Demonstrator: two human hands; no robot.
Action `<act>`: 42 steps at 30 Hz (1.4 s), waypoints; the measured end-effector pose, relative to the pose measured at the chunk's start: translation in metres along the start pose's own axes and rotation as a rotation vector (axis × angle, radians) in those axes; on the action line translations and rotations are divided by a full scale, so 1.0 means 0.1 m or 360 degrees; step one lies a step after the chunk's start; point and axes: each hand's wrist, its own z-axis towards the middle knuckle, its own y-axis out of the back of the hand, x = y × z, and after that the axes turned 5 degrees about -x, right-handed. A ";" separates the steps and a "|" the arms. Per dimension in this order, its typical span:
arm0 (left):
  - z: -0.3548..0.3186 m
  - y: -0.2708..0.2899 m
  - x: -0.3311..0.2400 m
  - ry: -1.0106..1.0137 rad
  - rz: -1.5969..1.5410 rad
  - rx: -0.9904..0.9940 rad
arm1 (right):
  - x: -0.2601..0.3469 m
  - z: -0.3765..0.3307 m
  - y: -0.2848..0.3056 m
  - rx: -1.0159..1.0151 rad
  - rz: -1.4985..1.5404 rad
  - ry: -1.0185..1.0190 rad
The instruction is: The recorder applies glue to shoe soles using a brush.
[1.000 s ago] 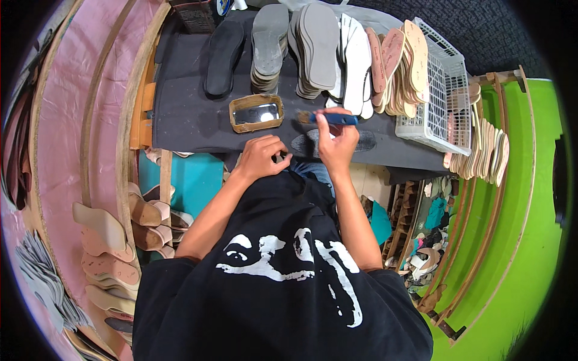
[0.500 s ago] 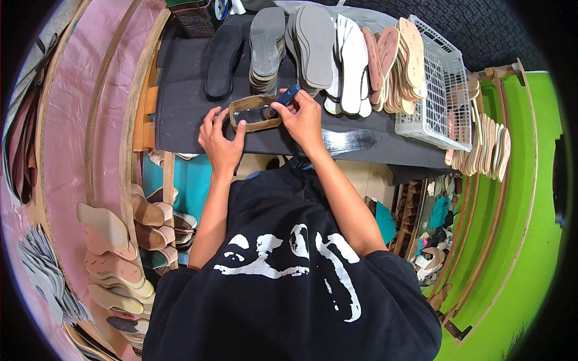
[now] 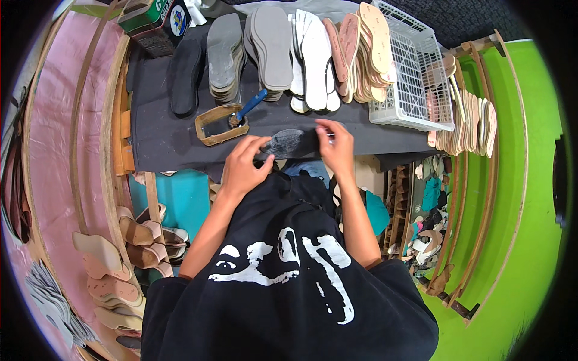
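A black shoe sole [image 3: 288,143], with a shiny wet-looking patch on its left part, lies crosswise near the table's front edge. My left hand [image 3: 244,163] has its fingertips and thumb closed about the sole's left end. At the right end my right hand [image 3: 338,148] pinches the sole between thumb and fingers; the exact grip there is partly hidden. Just beyond my left hand stands an open, brown-rimmed container [image 3: 208,141] with dark liquid inside. A blue-handled brush [image 3: 251,104] leans in it, handle up to the right, touched by neither hand.
Along the far side lie a black sole [image 3: 185,78], grey soles [image 3: 269,51], white soles [image 3: 314,63] and beige insoles [image 3: 374,45] in stacks. A white plastic crate [image 3: 415,117] stands at right, a green-and-black can [image 3: 158,30] at far left. Wooden racks with shoe parts flank the table.
My right hand has let go of the brush, left in the container. Both hands have come to the black sole, which lay right of my right hand before. The view has shifted rightward.
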 end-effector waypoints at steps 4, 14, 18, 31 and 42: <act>0.01 -0.32 0.02 0.0045 0.0468 0.0213 | -0.53 0.05 0.44 -0.0032 -0.0390 0.0059; 0.04 -0.56 -0.04 0.0366 0.0659 0.0201 | -0.66 0.20 0.60 0.0372 -0.0503 0.0251; -0.05 -0.61 -0.01 0.0369 0.0651 0.0157 | -0.82 0.08 0.61 0.0297 -0.0278 0.0286; -0.14 -0.80 -0.07 0.0269 0.0295 -0.0111 | -1.10 0.08 0.87 0.0287 0.0595 -0.0624; -0.16 -0.78 -0.24 0.1380 -0.1551 -0.0487 | -0.83 -0.08 1.16 0.0240 0.1390 -0.1304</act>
